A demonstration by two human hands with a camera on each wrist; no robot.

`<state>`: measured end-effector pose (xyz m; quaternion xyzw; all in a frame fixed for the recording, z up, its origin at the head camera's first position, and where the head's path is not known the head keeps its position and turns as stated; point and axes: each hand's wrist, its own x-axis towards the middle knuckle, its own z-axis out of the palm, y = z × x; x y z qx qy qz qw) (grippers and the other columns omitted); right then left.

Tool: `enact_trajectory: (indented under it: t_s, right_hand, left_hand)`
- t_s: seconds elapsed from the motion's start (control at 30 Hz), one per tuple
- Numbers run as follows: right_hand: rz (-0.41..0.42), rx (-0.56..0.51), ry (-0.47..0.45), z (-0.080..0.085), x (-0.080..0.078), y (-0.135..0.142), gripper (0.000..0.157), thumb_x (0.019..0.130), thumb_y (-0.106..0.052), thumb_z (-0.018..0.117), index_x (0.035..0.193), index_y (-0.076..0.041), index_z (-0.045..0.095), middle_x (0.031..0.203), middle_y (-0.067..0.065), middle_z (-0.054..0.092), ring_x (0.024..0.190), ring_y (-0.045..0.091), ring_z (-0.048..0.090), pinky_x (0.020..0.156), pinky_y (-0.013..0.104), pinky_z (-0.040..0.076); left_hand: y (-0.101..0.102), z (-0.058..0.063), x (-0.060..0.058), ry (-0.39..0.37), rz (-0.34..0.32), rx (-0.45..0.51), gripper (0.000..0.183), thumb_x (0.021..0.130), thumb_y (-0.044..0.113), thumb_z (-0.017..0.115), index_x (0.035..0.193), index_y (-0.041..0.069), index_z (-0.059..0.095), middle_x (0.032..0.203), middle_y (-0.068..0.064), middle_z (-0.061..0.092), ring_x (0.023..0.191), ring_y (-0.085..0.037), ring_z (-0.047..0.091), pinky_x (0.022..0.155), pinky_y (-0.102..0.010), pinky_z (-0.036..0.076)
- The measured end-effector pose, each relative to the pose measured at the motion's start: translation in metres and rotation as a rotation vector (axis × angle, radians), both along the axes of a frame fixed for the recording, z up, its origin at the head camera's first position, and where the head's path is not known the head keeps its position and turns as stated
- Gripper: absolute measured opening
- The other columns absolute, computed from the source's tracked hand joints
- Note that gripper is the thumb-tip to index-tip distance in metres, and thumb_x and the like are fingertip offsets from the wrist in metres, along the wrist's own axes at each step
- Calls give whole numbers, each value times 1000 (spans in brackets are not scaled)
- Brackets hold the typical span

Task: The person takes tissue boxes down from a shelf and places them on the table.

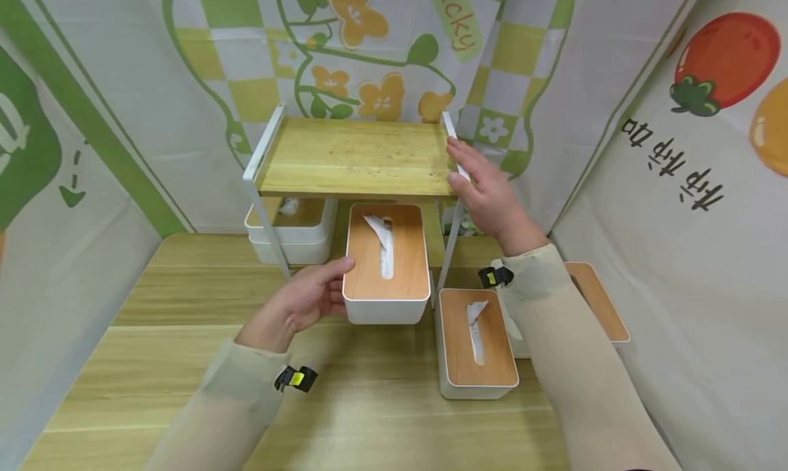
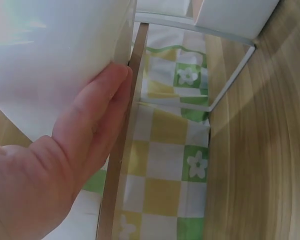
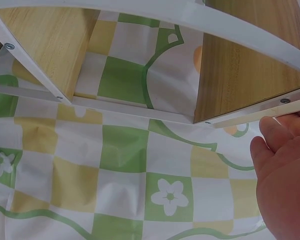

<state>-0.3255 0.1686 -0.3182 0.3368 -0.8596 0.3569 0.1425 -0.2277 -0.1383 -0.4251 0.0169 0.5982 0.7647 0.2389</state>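
Observation:
My left hand [image 1: 310, 293] grips a white tissue box [image 1: 386, 312] with a wood-look lid by its left side, thumb at the lid's edge. A tissue pokes out of the slot. The box overlaps the front of the rack's lower shelf [image 1: 435, 242], below the upper shelf [image 1: 360, 156]. In the left wrist view, fingers [image 2: 97, 105] lie along the white box [image 2: 55, 55], near the shelf edge [image 2: 121, 150]. Whether the box rests on the shelf, I cannot tell. My right hand [image 1: 489, 191] touches the rack's white right frame [image 1: 452, 242] with fairly straight fingers.
Another tissue box [image 1: 479, 389] stands on the table [image 1: 185, 361], right of the rack. A wood-look lid [image 1: 600, 303] shows beyond my right forearm, partly hidden. Stacked white boxes [image 1: 289, 245] stand at the rack's left. A patterned curtain [image 1: 382, 54] hangs behind.

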Motion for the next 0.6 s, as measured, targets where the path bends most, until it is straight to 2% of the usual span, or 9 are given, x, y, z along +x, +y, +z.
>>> enact_trajectory:
  t_s: [0.17,0.4,0.6]
  right_hand:
    - [5,-3,1,0,0,-1,63,102,-37,38,151,2,37,161,5,27,146,20,22,118,40,16]
    - [13,-15,9,-1,0,0,64,101,-38,39,150,2,38,161,5,28,146,20,23,117,39,17]
    - [11,-14,9,-1,0,0,63,102,-38,39,151,2,38,161,5,28,146,20,23,117,40,16]
  left_hand:
    - [-3,-2,8,32,-14,-21,59,103,29,51,134,-20,41,111,-23,69,95,-26,70,84,-43,56]
    - [-10,-7,21,79,-58,-14,53,101,23,49,129,-22,43,105,-18,71,94,-23,70,84,-40,56]
    - [-14,-6,34,98,-83,-28,58,101,20,51,133,-25,36,111,-23,68,97,-24,69,85,-39,56]
